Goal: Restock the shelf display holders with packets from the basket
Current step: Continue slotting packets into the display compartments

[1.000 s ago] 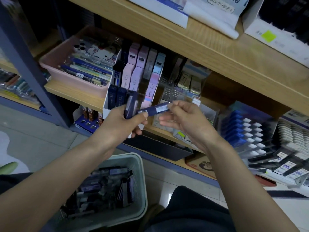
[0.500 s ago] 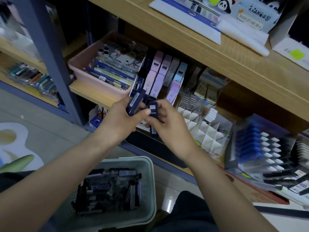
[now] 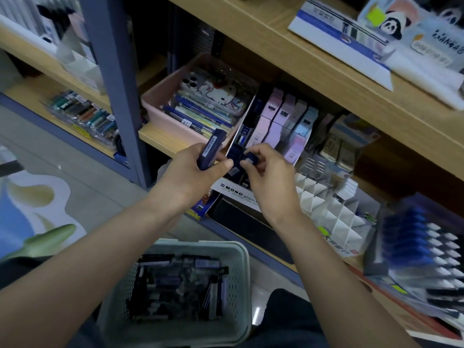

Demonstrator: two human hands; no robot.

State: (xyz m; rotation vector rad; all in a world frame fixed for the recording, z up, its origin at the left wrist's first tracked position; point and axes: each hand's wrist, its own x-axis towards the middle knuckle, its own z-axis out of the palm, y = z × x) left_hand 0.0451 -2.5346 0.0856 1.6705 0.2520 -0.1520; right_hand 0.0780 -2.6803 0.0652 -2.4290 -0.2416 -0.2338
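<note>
My left hand (image 3: 193, 172) grips a small stack of dark blue packets (image 3: 210, 151), held upright just left of the white MONO display holder (image 3: 238, 193) on the middle shelf. My right hand (image 3: 270, 174) pinches one dark blue packet (image 3: 248, 159) at the front row of that holder, its lower end down among the dark packets standing there. Pink, lilac and pale blue packets (image 3: 276, 121) fill the holder's rear rows. On the floor below, the pale green basket (image 3: 241, 262) holds several dark and purple packets (image 3: 180, 287).
A pink tray (image 3: 160, 96) of pens and phone cases sits left of the holder. A white grid divider (image 3: 326, 209) and blue-capped pens (image 3: 414, 242) stand to the right. A blue-grey shelf post (image 3: 115, 84) rises on the left. My knee (image 3: 288, 320) is beside the basket.
My right hand took a single packet from my left hand's stack, turned it from level to upright and lowered it into the holder's front row. The view has shifted so the shelf sits further right.
</note>
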